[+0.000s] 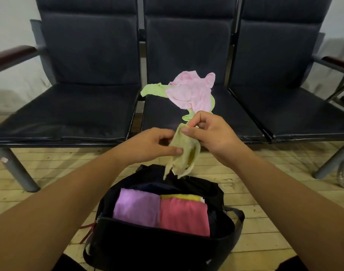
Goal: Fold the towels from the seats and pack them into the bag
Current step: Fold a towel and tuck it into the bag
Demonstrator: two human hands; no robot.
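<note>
This looks like a waiting room or lobby, not a home. Three dark padded seats (pixel 188 51) are joined in one row on a shared grey metal frame (pixel 17 169), the kind found in stations and clinics, with a reddish-brown armrest (pixel 13 52) at each end. Behind them is a plain white wall (pixel 9 22). The floor (pixel 265 194) is worn, pale wooden planks.

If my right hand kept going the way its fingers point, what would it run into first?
Probably your left hand. The right hand points leftwards, and only the pale towel both pinch lies between them; depth looks similar, though unsure.
</note>
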